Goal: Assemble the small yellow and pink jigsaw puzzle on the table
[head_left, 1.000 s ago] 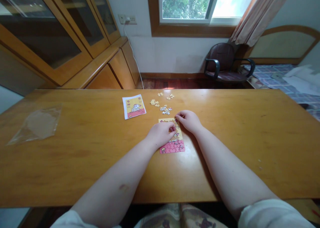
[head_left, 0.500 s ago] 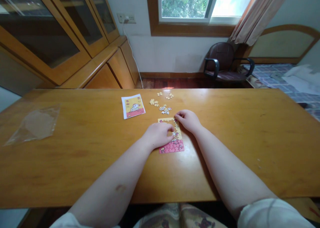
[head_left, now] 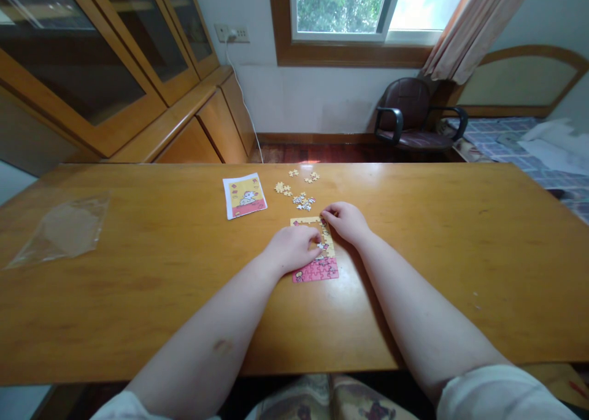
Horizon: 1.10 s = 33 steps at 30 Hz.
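Observation:
A partly assembled jigsaw puzzle (head_left: pixel 317 270) lies on the table in front of me, pink at the near end and yellow along its other edges, with a gap inside. My left hand (head_left: pixel 294 248) reaches over its left side, thumb and fingers curled closed around a small whitish puzzle piece (head_left: pixel 321 246) at the gap's right side. At the top right corner, my right hand (head_left: pixel 346 221) has its fingertips pressed together on the puzzle's edge. Loose puzzle pieces (head_left: pixel 304 202), whitish and patterned, lie just beyond the puzzle.
A printed picture card (head_left: pixel 248 200) lies left of the loose pieces. More yellow pieces (head_left: pixel 281 188) sit in small groups near the far edge. A clear plastic bag (head_left: pixel 64 229) rests at the table's left. Beyond the table stand a chair (head_left: pixel 407 116) and a wooden cabinet (head_left: pixel 184 125).
Both hands stay almost in place. The left fingers have shifted very slightly at the piece; the loose pieces and card have not moved.

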Available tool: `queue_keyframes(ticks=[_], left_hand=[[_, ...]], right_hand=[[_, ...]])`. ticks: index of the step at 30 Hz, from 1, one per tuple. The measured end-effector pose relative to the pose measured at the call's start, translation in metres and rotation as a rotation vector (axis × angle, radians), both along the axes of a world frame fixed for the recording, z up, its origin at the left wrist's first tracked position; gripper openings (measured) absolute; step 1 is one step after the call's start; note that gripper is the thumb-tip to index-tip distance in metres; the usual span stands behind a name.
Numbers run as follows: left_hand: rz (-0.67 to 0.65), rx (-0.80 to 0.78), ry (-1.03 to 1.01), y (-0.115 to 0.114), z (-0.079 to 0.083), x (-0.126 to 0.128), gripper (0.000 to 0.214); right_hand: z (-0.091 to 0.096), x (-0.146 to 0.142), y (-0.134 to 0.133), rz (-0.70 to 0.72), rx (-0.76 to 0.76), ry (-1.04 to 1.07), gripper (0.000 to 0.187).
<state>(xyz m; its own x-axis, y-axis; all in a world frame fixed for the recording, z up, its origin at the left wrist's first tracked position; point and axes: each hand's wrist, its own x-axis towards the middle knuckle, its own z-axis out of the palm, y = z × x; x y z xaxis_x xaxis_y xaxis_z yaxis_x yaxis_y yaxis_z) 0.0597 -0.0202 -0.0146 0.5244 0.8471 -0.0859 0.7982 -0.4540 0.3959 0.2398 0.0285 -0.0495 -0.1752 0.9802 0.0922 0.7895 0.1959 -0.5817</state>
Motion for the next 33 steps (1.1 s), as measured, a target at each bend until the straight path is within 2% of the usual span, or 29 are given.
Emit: queue_keyframes(ticks=[6, 21, 23, 29, 33], left_hand=[[-0.02, 0.006, 0.017, -0.001, 0.004, 0.001, 0.019], [-0.044, 0.02, -0.026, 0.001, -0.001, 0.0, 0.018], [0.006, 0.035, -0.04, 0.002, -0.001, -0.001, 0.019], [0.345, 0.155, 0.031, 0.012, -0.009, -0.011, 0.026], [0.359, 0.264, 0.088, 0.015, -0.014, -0.015, 0.028]], right_hand=[[0.0, 0.0, 0.0, -0.002, 0.006, 0.002, 0.023], [0.0, 0.0, 0.0, -0.001, 0.002, -0.014, 0.023], [0.0, 0.0, 0.0, 0.001, 0.003, -0.015, 0.023], [0.0, 0.0, -0.002, 0.028, 0.101, -0.01, 0.019], [0.0, -0.001, -0.004, 0.08, 0.135, -0.078, 0.029]])
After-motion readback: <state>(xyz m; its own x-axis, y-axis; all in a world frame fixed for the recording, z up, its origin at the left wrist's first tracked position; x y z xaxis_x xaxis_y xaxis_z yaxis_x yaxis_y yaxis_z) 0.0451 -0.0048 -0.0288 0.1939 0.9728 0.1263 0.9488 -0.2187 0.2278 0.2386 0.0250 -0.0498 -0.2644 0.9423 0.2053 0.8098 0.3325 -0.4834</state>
